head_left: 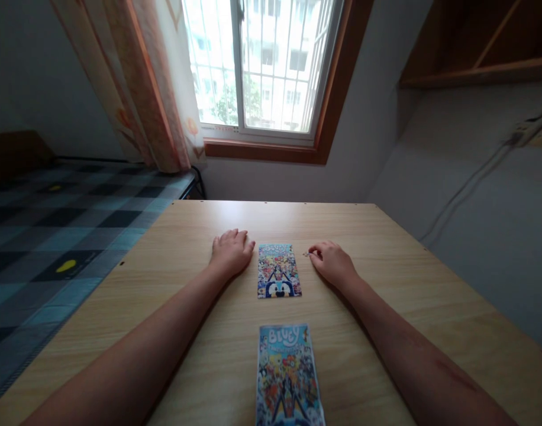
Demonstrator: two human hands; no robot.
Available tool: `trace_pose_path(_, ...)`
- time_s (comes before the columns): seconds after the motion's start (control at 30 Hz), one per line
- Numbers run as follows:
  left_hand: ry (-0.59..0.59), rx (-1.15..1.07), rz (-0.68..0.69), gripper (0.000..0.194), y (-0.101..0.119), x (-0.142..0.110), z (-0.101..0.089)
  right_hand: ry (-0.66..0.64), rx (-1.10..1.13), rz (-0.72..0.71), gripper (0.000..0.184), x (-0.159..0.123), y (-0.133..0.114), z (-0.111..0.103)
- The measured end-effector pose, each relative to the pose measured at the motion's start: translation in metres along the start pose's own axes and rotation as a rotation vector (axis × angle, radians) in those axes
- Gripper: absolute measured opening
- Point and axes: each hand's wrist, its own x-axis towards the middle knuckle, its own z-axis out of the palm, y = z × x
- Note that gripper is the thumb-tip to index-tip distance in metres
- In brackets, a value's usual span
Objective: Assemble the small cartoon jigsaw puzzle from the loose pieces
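A small colourful picture (278,271), apparently a jigsaw puzzle, lies flat on the wooden table (200,343) between my hands. Its lower part has a blue cartoon dog's head, with a crowd of figures above. To its left, my left hand (231,251) rests palm down, fingers stretched out, holding nothing; the thumb is close to the picture's edge. On the right side, the fingers of my right hand (332,260) are pinched at a tiny jigsaw piece (305,254) at tabletop level. Nearer to me is a larger matching "BLUEY" picture (289,373), cut off by the lower frame edge.
A bed with a checked cover (76,219) stands along the table's left side. Beyond the far edge are a curtain (138,83) and a barred window (275,71). A cable (466,183) hangs from a wall socket at right, below a wooden shelf (479,74).
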Motion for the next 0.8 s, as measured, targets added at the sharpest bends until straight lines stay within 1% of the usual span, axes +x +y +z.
trace_pose_path(0.17, 0.011, -0.008, 0.026, 0.052, -0.0003, -0.0007, -0.0012, -0.050, -0.048, 0.030, 0.015, 0.0004, -0.0044, -0.0048)
trace_pose_path(0.3, 0.026, -0.019, 0.041, 0.049, -0.0011, -0.0008, -0.0007, -0.086, -0.036, 0.078, 0.012, 0.0000, -0.0049, -0.0063)
trace_pose_path(0.47, 0.037, -0.023, 0.041, 0.048, -0.0021, -0.0008, 0.0010, -0.094, 0.015, 0.090, 0.010, -0.0020, -0.0052, -0.0060)
trace_pose_path(0.63, 0.045, -0.027, 0.046, 0.047, -0.0030, -0.0007, 0.0021, -0.085, 0.014, 0.093, 0.009, -0.0043, -0.0063, -0.0064)
trace_pose_path(0.8, 0.040, -0.025, 0.041, 0.046, -0.0023, -0.0007, 0.0010, -0.085, 0.042, 0.084, 0.018, -0.0048, -0.0046, -0.0056)
